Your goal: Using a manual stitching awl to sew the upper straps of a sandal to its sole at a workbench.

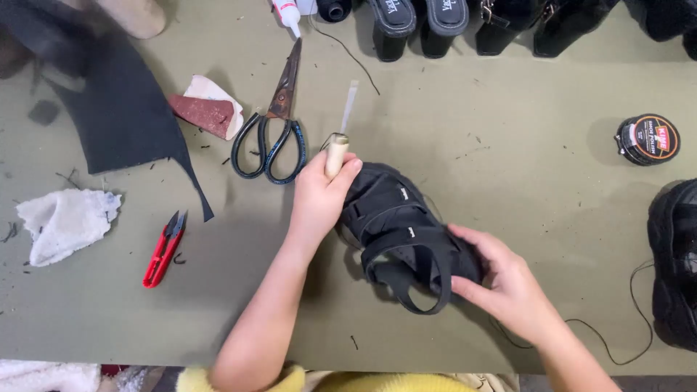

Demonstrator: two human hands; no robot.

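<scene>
Both of your hands work one black strapped shoe (403,236) mid-worktop (508,131): left hand (319,196) grips a wooden-handled awl (335,154), right hand (501,279) clasps the shoe. Beyond it, right, sits a closed polish tin (647,139).

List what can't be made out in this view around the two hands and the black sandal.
- Head view: the tip of the wooden-handled tool in the left hand is blurred.
- Black sandal: its right end is hidden under the right hand.
- Second black shoe: cut off by the right edge.
- Shoes at the top: cut off by the edge.
</scene>
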